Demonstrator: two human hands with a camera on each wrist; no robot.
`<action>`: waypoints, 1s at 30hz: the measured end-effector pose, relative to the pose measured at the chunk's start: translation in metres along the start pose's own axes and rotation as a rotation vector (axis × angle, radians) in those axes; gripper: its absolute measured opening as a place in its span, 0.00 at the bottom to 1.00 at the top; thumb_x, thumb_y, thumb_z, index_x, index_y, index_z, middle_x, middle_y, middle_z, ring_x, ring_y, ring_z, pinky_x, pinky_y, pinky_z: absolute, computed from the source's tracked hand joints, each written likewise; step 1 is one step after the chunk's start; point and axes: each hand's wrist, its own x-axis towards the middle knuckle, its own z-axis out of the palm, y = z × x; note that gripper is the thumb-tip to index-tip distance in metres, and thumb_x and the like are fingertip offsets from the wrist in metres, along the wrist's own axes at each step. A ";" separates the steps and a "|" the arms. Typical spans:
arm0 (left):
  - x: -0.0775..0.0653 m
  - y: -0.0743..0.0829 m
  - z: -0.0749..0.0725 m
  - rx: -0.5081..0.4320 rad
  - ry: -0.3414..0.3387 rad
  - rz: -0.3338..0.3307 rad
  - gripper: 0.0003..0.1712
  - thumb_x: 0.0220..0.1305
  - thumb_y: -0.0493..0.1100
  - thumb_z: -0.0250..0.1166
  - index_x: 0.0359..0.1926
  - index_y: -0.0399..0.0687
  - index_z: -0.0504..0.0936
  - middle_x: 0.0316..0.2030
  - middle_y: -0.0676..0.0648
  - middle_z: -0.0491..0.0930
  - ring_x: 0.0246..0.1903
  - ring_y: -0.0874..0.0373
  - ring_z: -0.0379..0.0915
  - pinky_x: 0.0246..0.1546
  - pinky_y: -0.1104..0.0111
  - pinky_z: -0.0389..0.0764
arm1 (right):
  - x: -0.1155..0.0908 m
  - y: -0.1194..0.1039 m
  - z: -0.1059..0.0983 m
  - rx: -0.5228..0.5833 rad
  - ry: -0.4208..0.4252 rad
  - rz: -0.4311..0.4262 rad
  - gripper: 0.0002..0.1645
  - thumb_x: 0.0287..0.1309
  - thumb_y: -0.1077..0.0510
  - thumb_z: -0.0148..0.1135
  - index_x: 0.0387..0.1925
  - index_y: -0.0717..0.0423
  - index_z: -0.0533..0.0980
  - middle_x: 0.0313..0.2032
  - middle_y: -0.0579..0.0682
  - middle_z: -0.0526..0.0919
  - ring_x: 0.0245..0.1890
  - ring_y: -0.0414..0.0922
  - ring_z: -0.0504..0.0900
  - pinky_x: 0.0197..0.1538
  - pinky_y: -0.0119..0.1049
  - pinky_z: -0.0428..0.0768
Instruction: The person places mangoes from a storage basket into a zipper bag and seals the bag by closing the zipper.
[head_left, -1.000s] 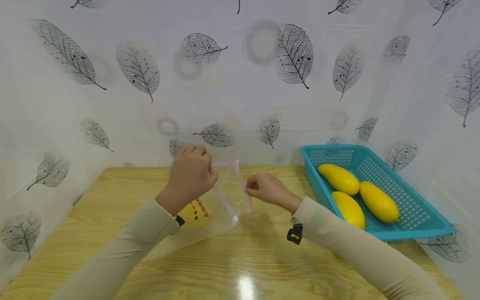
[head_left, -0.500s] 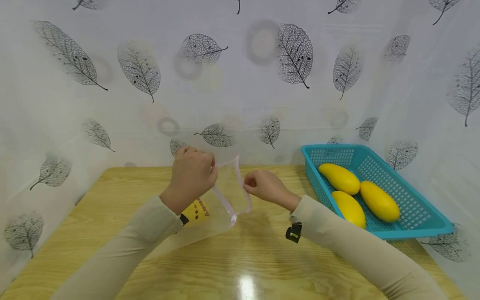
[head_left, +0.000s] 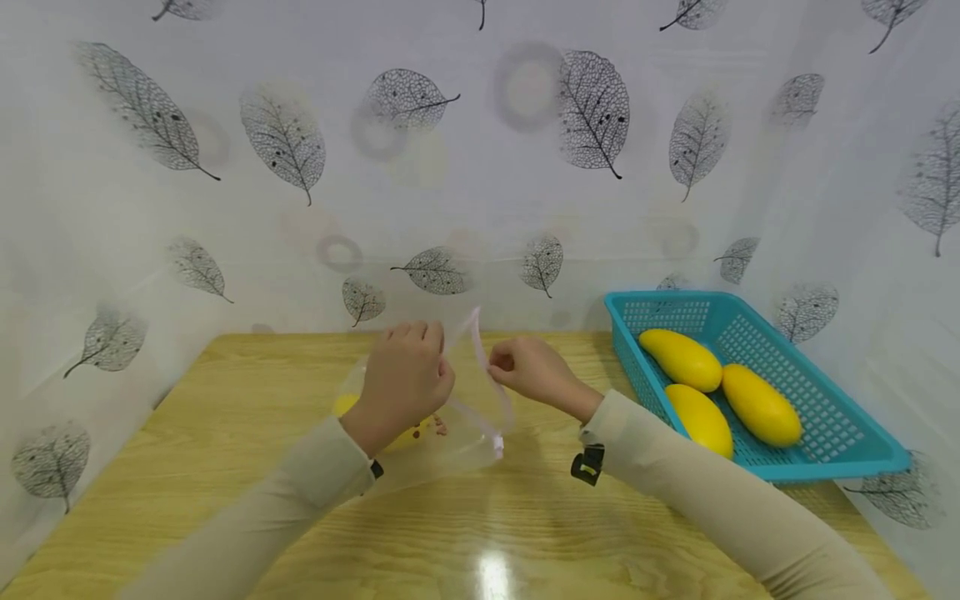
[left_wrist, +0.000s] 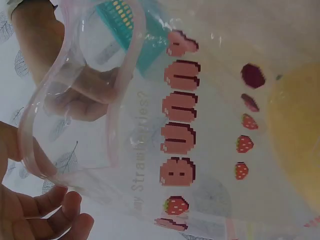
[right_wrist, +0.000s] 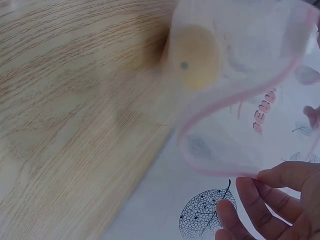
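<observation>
A clear zip bag [head_left: 468, 462] with a pink-edged mouth hangs between my hands; the mouth gapes. Pink letters and small strawberries are printed on its side. Inside lies a yellow mango [left_wrist: 297, 130], seen hazily through the plastic [right_wrist: 235, 55]. My left hand [head_left: 405, 379] pinches one side of the mouth between thumb and fingers; its fingertips are hidden in the head view. The opposite pink edge is pinched by my right hand [head_left: 536, 375], thumb against index finger [right_wrist: 250, 195].
To the right a turquoise basket [head_left: 847, 462] holds three yellow mangoes [head_left: 759, 406]. The wooden table [head_left: 570, 533] runs back to a white curtain [head_left: 480, 200] with a leaf print. Each wrist wears a small black camera strap [head_left: 588, 463].
My left hand has shifted right and slightly down, bringing the bag's body and the mango with it. The right hand keeps nearly the same spot, still pinching the edge.
</observation>
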 end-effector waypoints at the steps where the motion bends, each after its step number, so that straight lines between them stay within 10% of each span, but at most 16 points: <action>1: -0.002 0.001 0.003 -0.002 -0.010 0.004 0.07 0.45 0.39 0.59 0.21 0.45 0.67 0.17 0.48 0.69 0.22 0.50 0.70 0.26 0.61 0.71 | 0.000 0.000 0.000 0.002 0.000 0.001 0.07 0.57 0.57 0.59 0.28 0.54 0.82 0.27 0.48 0.84 0.27 0.39 0.80 0.35 0.34 0.78; 30: 0.003 0.001 0.006 -0.005 -0.118 -0.010 0.14 0.51 0.40 0.57 0.13 0.48 0.66 0.13 0.50 0.70 0.21 0.50 0.74 0.28 0.60 0.74 | -0.003 0.008 0.009 -0.015 -0.029 -0.021 0.08 0.55 0.57 0.60 0.23 0.52 0.78 0.22 0.45 0.82 0.21 0.36 0.75 0.29 0.30 0.74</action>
